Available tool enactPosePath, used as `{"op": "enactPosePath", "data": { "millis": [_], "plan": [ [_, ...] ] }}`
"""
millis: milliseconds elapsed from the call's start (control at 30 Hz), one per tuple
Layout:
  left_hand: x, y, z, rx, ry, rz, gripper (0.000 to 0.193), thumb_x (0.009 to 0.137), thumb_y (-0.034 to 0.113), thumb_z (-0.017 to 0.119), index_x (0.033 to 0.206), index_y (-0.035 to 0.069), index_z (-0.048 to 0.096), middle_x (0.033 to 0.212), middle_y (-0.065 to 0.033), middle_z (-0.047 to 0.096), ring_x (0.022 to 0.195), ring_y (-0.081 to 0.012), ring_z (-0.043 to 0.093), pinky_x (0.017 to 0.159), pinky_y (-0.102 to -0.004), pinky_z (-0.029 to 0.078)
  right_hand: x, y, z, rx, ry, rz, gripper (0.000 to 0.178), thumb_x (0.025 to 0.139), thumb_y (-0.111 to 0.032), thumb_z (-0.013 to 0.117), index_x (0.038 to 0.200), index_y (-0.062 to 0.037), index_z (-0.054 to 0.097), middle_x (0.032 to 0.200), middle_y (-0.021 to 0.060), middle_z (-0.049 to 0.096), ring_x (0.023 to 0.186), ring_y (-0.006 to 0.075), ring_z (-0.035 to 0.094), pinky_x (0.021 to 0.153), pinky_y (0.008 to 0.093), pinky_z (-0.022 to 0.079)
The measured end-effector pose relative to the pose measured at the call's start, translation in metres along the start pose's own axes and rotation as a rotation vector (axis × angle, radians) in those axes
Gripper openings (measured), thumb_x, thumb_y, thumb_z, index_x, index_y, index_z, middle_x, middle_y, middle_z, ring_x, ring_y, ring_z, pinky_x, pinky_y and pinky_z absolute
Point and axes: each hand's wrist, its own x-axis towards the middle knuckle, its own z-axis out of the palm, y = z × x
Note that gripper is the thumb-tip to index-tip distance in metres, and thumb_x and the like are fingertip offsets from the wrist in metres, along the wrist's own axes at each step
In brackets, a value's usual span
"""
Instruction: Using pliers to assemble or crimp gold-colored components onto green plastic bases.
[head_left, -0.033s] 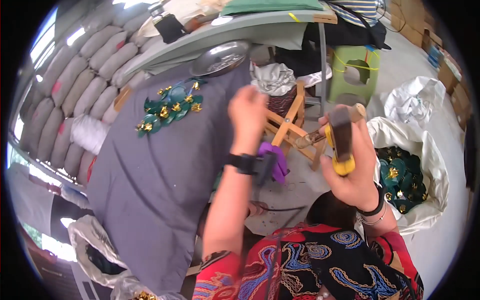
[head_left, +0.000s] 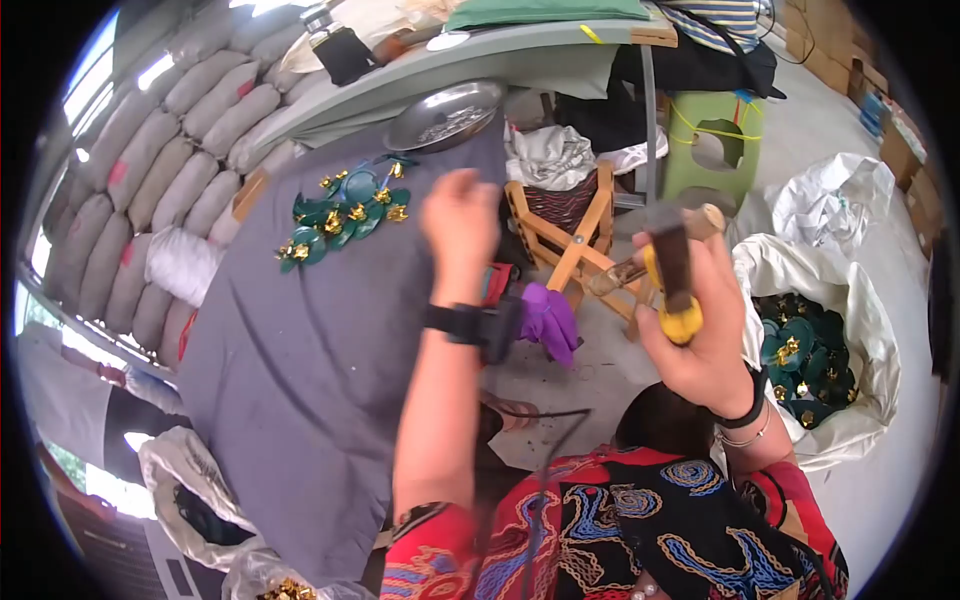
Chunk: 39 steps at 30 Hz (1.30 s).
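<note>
My left hand (head_left: pixel 462 222), with a black band on its wrist, is over the right part of a grey cloth (head_left: pixel 300 350). Its fingers look curled but are smeared by motion, so I cannot tell what, if anything, they hold. On the cloth, to its left, lies a cluster of dark green round pieces with gold flower-like parts (head_left: pixel 345 210). My right hand (head_left: pixel 705 330) is raised at the right and closed round a hammer-like tool (head_left: pixel 673 265), which has a dark block, a yellow end and a wooden stick across it.
A metal bowl (head_left: pixel 445 115) sits at the cloth's far edge. Below the bench (head_left: pixel 520 42) are a crossed wooden stand (head_left: pixel 575 245) and a green stool (head_left: pixel 710 150). White sacks (head_left: pixel 880 330) of green-gold pieces stand at right. A purple cloth (head_left: pixel 548 322) hangs between my arms; stacked sacks (head_left: pixel 130 150) line the left.
My left hand has moved left and slightly down, closer to the green-gold cluster. More of the wooden stand and purple cloth shows. My right hand and its tool have hardly moved.
</note>
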Motion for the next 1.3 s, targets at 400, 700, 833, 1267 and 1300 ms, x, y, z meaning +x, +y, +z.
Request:
{"op": "enactPosePath", "data": {
  "millis": [400, 700, 833, 1267, 1300],
  "plan": [
    [0.092, -0.083, -0.162, 0.948, -0.043, -0.102, 0.027, 0.08, 0.027, 0.067, 0.099, 0.008, 0.072, 0.094, -0.019, 0.069, 0.09, -0.0346, 0.066, 0.081, -0.0426, 0.052, 0.004, 0.005, 0.062, 0.171, -0.11, 0.052, 0.054, 0.063, 0.0, 0.062, 0.115, 0.0004, 0.05, 0.116, 0.0212, 0.046, 0.108, 0.0386, 0.047, 0.093, 0.0386, 0.04],
    [0.111, -0.118, -0.114, 0.872, 0.119, -0.269, 0.022, 0.077, 0.024, 0.063, 0.083, 0.003, 0.069, 0.089, -0.0216, 0.068, 0.086, -0.0363, 0.067, 0.076, -0.0441, 0.054, -0.024, 0.062, 0.084, 0.254, 0.003, 0.22, 0.065, 0.067, 0.0, 0.056, 0.13, 0.0027, 0.045, 0.123, 0.0171, 0.05, 0.117, 0.03, 0.048, 0.102, 0.0384, 0.034],
    [0.119, -0.11, -0.146, 0.547, 0.18, -0.431, 0.027, 0.077, 0.026, 0.064, 0.082, 0.0, 0.066, 0.083, -0.0193, 0.068, 0.07, -0.0354, 0.067, 0.069, -0.0413, 0.055, -0.022, 0.053, 0.057, 0.357, -0.157, 0.26, 0.067, 0.07, -0.001, 0.056, 0.135, 0.0023, 0.04, 0.13, 0.0171, 0.048, 0.122, 0.0315, 0.046, 0.105, 0.0398, 0.032],
    [0.082, -0.038, -0.231, 0.662, -0.116, -0.515, 0.017, 0.074, 0.016, 0.064, 0.079, 0.001, 0.069, 0.073, -0.0156, 0.067, 0.059, -0.0275, 0.067, 0.058, -0.0363, 0.054, -0.012, 0.001, 0.065, 0.339, -0.036, 0.25, 0.037, 0.061, 0.002, 0.053, 0.097, 0.0022, 0.053, 0.095, 0.0125, 0.046, 0.089, 0.0256, 0.051, 0.084, 0.0319, 0.041],
    [0.075, -0.032, -0.228, 0.953, -0.286, -0.42, 0.016, 0.073, 0.017, 0.064, 0.078, 0.004, 0.071, 0.075, -0.0162, 0.067, 0.062, -0.0278, 0.067, 0.061, -0.0359, 0.054, -0.013, 0.001, 0.065, 0.338, -0.032, 0.258, 0.037, 0.061, 0.002, 0.053, 0.097, 0.0022, 0.053, 0.095, 0.0125, 0.046, 0.089, 0.0256, 0.051, 0.084, 0.0319, 0.041]
  ]
}}
